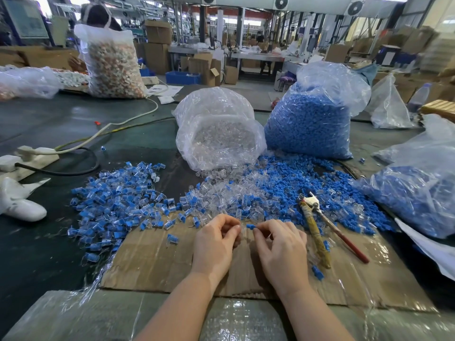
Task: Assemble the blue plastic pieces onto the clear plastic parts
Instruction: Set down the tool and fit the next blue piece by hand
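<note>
Blue piece (249, 226) pinched between right hand (280, 244) fingers (258, 230).

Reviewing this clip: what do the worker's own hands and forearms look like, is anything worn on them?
Both the left hand and the right hand are bare: no gloves and no rings show. Both forearms are uncovered as far as the bottom edge of the view, with no sleeve, watch or wristband in sight. The fingernails that show look short and unpainted.
</note>
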Available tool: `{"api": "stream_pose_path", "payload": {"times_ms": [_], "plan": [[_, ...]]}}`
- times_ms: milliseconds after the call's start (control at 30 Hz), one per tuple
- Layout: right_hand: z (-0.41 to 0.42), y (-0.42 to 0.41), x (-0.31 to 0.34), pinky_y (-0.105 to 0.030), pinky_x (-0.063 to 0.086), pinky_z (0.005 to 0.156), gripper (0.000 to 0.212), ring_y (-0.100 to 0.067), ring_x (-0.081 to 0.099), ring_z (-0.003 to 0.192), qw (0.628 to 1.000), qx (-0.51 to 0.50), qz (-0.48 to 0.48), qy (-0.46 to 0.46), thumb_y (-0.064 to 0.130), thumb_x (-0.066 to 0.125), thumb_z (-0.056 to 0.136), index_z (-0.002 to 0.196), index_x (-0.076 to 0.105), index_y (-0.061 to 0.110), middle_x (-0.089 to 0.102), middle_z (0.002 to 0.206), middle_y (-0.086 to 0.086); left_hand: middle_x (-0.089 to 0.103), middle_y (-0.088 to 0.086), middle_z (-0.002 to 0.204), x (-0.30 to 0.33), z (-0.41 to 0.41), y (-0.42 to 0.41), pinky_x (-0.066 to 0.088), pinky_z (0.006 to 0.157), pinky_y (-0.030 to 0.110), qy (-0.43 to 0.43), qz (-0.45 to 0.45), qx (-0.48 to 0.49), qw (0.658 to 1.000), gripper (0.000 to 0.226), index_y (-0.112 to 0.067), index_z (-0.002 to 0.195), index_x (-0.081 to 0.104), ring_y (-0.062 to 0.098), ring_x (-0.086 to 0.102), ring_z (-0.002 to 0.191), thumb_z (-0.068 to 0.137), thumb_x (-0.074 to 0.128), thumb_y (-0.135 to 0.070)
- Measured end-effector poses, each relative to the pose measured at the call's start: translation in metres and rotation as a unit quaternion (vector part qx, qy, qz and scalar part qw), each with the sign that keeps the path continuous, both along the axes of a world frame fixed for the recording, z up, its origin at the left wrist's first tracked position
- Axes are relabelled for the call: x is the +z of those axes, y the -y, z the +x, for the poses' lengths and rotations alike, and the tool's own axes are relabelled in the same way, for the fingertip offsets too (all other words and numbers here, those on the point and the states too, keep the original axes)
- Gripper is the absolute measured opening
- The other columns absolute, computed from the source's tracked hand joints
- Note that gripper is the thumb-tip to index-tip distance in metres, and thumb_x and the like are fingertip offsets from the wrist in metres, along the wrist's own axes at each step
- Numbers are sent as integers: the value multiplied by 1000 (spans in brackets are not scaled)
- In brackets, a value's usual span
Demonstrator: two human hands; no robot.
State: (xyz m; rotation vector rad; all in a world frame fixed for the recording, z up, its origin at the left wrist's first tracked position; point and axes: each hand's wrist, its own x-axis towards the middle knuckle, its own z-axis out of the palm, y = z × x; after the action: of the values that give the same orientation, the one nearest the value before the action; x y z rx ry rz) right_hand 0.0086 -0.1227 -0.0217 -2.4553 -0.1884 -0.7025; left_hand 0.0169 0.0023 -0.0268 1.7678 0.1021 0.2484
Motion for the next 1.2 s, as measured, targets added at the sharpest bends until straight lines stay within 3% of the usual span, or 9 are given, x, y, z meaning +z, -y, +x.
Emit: {"api": "stream_pose_path", "payload": {"times_ms": [400,567,700,833,967,1200], "plan": [[0,0,0,-33,34,67,20,-16,51,61,999,20,-21,32,17,76,72,65,58,20,57,62,10,66,-3,72,1,-1,-1,54,64,21,-4,26,-11,1000,20,-26,77,63,10,65,69,84,65,-7],[0,-1,-1,-30,32,67,12,-13,51,60,999,25,-25,41,27,64,74,64,59,21,57,61,11,67,-3,74,2,-2,-1,56,68,25,-1,39,-15,999,23,-28,76,62,10,65,71,84,65,-8],[1,0,-2,-30,32,67,15,-13,51,60,999,27,-28,38,21,71,74,65,59,20,58,61,10,67,-2,74,3,-3,-1,57,68,26,-3,28,-18,999,22,-27,76,63,10,65,70,84,65,-7],[0,-1,0,-31,33,65,14,-13,50,57,998,17,-31,51,25,66,72,62,57,20,56,58,11,68,-3,73,2,-3,-1,57,67,27,-3,18,-22,1000,20,-26,77,64,9,66,69,84,65,-7],[1,0,-3,-32,36,64,24,-15,50,56,997,12,-45,57,16,77,69,60,55,19,55,57,9,68,-2,70,1,-2,-1,56,66,25,-5,-2,-24,1000,21,-24,75,65,9,66,67,83,66,-4],[2,-1,-5,-30,32,66,16,-17,53,56,996,17,-55,62,26,65,71,59,57,18,56,56,7,66,-3,65,-1,-2,-1,53,61,19,-16,-24,-43,999,23,-22,74,66,6,63,61,83,64,-1]]}}
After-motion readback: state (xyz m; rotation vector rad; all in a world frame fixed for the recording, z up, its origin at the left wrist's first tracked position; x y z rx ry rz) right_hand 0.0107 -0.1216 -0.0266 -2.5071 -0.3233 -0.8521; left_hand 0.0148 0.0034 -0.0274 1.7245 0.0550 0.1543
